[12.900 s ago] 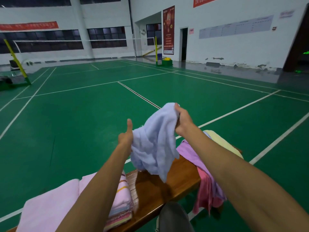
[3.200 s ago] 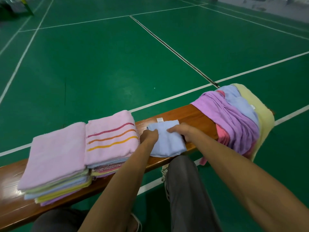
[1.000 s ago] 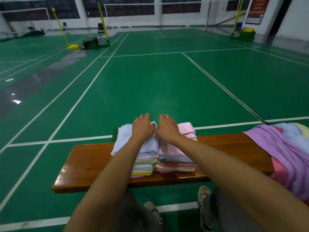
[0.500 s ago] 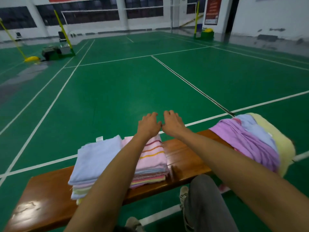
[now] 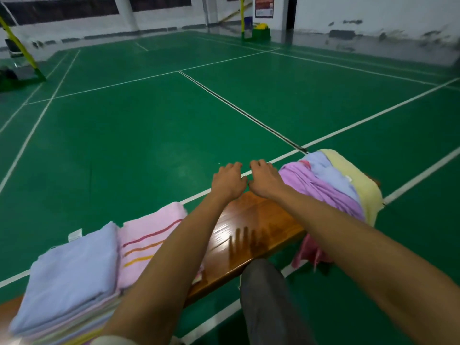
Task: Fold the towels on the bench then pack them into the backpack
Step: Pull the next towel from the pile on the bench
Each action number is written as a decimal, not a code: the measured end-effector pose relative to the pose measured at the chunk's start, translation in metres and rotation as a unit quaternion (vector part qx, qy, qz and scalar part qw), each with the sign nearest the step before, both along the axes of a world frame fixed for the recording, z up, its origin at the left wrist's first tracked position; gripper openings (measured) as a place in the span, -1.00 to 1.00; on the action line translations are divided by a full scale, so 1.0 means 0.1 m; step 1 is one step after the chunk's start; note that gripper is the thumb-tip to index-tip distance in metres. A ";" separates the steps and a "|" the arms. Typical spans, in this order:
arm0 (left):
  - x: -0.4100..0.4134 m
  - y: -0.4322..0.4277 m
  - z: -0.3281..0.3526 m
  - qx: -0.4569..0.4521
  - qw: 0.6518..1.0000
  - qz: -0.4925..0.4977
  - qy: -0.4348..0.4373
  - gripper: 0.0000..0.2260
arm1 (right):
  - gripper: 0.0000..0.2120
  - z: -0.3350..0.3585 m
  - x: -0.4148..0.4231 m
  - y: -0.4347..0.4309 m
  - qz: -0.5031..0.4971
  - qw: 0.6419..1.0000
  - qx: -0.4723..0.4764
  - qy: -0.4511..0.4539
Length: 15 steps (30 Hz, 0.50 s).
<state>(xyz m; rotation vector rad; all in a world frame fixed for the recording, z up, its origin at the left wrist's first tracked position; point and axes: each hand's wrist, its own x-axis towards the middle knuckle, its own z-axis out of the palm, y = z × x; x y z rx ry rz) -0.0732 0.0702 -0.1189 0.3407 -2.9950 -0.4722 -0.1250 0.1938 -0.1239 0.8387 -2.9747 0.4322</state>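
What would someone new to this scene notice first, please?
Two bare forearms stretch over a glossy wooden bench, the left hand and right hand empty, beside a heap of unfolded towels at its right end. At the left sit two folded stacks, one topped blue, one pink striped.

I see a green court floor (image 5: pixel 154 125) with white lines filling the frame, yellow net post (image 5: pixel 17 46) upper left, red poster (image 5: pixel 264 6) upper right, my grey trouser leg (image 5: pixel 268 300) bottom centre.

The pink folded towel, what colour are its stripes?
Red, orange and yellow stripes on the pink folded towel, seen in the head view.
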 end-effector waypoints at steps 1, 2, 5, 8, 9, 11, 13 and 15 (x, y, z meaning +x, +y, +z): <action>-0.06 0.08 -0.04 0.002 1.000 -0.007 -0.007 -0.52 | -0.54 -0.06 -0.05 0.09 -0.008 1.000 0.008 -0.002; -0.12 0.16 -0.09 0.007 1.000 -0.014 -0.012 -0.52 | -0.53 -0.13 -0.11 0.19 -0.018 1.000 0.017 -0.006; -0.32 0.42 -0.27 0.047 0.998 -0.032 -0.040 -0.51 | -0.55 -0.36 -0.29 0.48 -0.060 0.997 0.027 -0.038; -0.56 0.67 -0.49 0.128 0.989 -0.039 -0.069 -0.55 | -0.50 -0.64 -0.51 0.77 -0.108 0.991 0.032 -0.075; -0.62 0.76 -0.56 0.160 0.983 -0.039 -0.079 -0.57 | -0.49 -0.73 -0.57 0.86 -0.126 0.988 0.032 -0.087; -0.71 0.94 -0.73 0.216 0.972 -0.042 -0.086 -0.63 | -0.50 -0.91 -0.68 1.05 -0.161 0.980 0.025 -0.115; -0.79 1.12 -0.92 0.268 0.958 -0.040 -0.090 -0.71 | -0.50 -1.04 -0.73 1.21 -0.182 0.974 0.028 -0.129; -0.89 1.25 -1.14 0.329 0.936 0.000 -0.122 -0.68 | -0.51 -1.14 -0.77 1.31 -0.194 0.973 0.039 -0.116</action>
